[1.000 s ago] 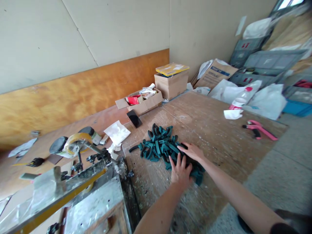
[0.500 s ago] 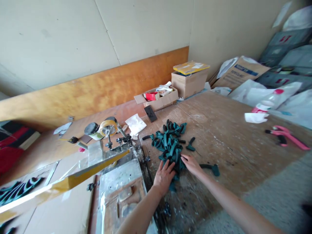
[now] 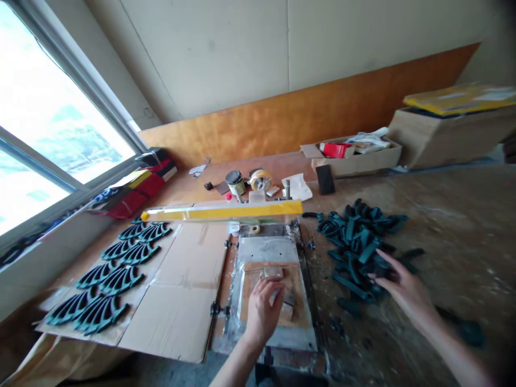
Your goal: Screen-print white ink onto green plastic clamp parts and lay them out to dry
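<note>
My left hand (image 3: pixel 264 306) is over the wooden jig (image 3: pixel 301 301) on the flat metal plate (image 3: pixel 262 248) of a bench fixture. Its fingers are curled, with the thumb near the forefinger; whatever they hold, if anything, is hidden. Small grey blocks (image 3: pixel 274 272) sit on the jig beside the fingertips. To the right, my right hand (image 3: pixel 403 287) pinches a dark green plastic piece (image 3: pixel 381 267) between thumb and fingers. It is at the near right side of a heap of similar dark green pieces (image 3: pixel 350 231).
A yellow-edged squeegee bar (image 3: pixel 226 211) spans behind the plate. At left, fan-shaped green pieces (image 3: pixel 121 279) lie in rows on cardboard (image 3: pixel 177 312). Behind stand a lidded jar (image 3: pixel 235 183), a tape roll (image 3: pixel 260 180) and an open carton (image 3: pixel 363 161). A loose green piece (image 3: pixel 463 325) lies near my right forearm.
The view has swung left, bringing in the window and the rows of fan-shaped pieces. My left hand has left the heap for the jig. My right hand stays at the heap, now pinching a piece.
</note>
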Available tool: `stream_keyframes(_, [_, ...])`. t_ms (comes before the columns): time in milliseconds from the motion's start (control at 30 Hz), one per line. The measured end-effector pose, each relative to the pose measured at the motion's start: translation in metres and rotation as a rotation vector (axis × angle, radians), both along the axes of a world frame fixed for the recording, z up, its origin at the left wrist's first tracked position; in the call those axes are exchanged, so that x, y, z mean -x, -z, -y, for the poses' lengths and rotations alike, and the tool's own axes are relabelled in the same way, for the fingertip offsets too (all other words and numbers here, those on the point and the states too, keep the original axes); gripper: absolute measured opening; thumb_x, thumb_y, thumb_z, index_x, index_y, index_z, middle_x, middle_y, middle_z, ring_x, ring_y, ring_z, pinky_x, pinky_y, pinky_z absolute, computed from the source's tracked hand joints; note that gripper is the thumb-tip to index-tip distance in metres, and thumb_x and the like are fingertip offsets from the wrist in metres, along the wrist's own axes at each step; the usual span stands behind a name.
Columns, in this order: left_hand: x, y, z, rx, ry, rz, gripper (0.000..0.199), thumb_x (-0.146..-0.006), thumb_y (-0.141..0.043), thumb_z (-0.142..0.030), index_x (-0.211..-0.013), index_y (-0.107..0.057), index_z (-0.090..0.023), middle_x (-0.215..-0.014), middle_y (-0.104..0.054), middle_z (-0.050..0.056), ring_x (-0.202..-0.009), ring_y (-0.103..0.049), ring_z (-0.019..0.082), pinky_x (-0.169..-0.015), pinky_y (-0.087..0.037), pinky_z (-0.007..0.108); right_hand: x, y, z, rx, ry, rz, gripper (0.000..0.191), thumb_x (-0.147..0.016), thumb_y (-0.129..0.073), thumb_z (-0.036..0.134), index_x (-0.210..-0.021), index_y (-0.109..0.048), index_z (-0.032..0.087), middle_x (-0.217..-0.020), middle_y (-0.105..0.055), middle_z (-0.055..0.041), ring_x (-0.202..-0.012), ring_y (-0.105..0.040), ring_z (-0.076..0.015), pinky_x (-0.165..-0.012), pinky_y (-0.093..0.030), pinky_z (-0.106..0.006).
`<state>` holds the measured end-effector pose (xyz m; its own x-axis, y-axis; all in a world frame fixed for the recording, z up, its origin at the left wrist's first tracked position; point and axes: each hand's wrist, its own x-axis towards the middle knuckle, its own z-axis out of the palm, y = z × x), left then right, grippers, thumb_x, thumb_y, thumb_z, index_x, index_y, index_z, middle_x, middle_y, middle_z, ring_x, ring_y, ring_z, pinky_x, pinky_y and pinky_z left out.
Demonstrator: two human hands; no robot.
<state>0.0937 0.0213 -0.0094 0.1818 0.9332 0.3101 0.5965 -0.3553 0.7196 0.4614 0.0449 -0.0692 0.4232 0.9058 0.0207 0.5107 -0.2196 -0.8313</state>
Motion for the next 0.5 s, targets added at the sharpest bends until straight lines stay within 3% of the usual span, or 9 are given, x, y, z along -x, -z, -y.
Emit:
stream_keyframes(133, [0.087, 0.019, 0.015, 0.125, -0.224, 0.07, 0.017, -0.085, -0.054, -0.026, -0.091, -0.07, -0.023, -0.102, -0.072, 0.006, -0.098, -0.066, 0.02, -0.088, -0.052, 0.033, 0.111, -0.031, -0.001, 0.032, -0.313, -0.239, 0.042, -0.064, -0.065, 0.046, -0.1, -0.065, 0.025, -0.095, -0.071, -0.0063, -0.092, -0.065, -0.0285, -0.083, -0.052, -0.039])
stream_keyframes(267, [0.153, 0.037, 0.031, 0.264, -0.395, 0.175, 0.025, -0.083, -0.055, -0.039, -0.093, -0.071, -0.022, -0.1, -0.073, 0.006, -0.097, -0.067, 0.022, -0.085, -0.053, 0.033, 0.201, -0.036, -0.007, -0.025, -0.486, -0.12, 0.026, -0.074, -0.06, 0.044, -0.092, -0.064, 0.025, -0.093, -0.07, -0.0031, -0.087, -0.064, -0.0237, -0.081, -0.05, -0.035])
stream_keyframes(367, [0.184, 0.046, 0.04, 0.317, -0.481, 0.208, 0.03, -0.081, -0.057, -0.045, -0.094, -0.072, -0.022, -0.099, -0.074, 0.006, -0.097, -0.067, 0.025, -0.087, -0.052, 0.035, 0.232, -0.02, -0.009, -0.077, -0.56, 0.032, 0.016, -0.076, -0.054, 0.034, -0.085, -0.063, 0.025, -0.089, -0.068, -0.0023, -0.086, -0.063, -0.0223, -0.082, -0.049, -0.035])
stream_keyframes(500, [0.201, 0.054, 0.039, 0.315, -0.515, 0.246, 0.034, -0.079, -0.057, -0.049, -0.094, -0.071, -0.021, -0.1, -0.073, 0.007, -0.096, -0.067, 0.025, -0.088, -0.051, 0.036, 0.236, 0.0, -0.008, -0.199, -0.633, 0.244, 0.022, -0.081, -0.047, 0.025, -0.085, -0.069, 0.024, -0.094, -0.065, -0.0057, -0.093, -0.06, -0.0221, -0.087, -0.047, -0.037])
